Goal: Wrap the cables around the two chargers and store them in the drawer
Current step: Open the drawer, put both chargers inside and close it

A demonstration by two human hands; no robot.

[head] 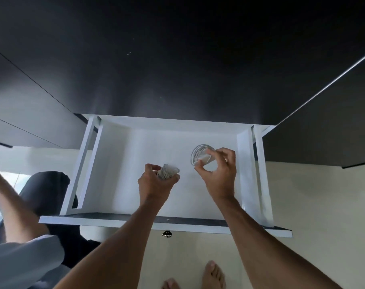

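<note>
**Both chargers in hand, over open drawer**

L hand [156, 180]: fingers curled tight round left charger [168, 171], a white block w/ cable wound close about it. Thumb on near side, fingers on left; bundle pokes out up and right of the fist. Grip narrow, fully holding.

R hand [218, 174]: pinch grip, thumb and forefinger meet on right charger [204, 158]; other fingers spread loose above and right. Cable [198, 151] here sits in wider, looser loops, fanning out up-left of the fingertips. Block itself partly hidden by fingers.

Drawer [114, 163]: white inside, pulled out from under dark desk [177, 59]. Both bundles over its floor, right of centre; left one nearer the front, right one farther back and closer to right wall. Cannot tell if either touches the floor. The two bundles near each other, not touching. Both forearms cross drawer's front panel [94, 221].

Small dark knob [167, 234] below front panel. Bare feet [214, 275] on pale floor beneath. Second person's arm [16, 205] and grey sleeve [25, 259] at left edge, beside dark chair [46, 190].
</note>
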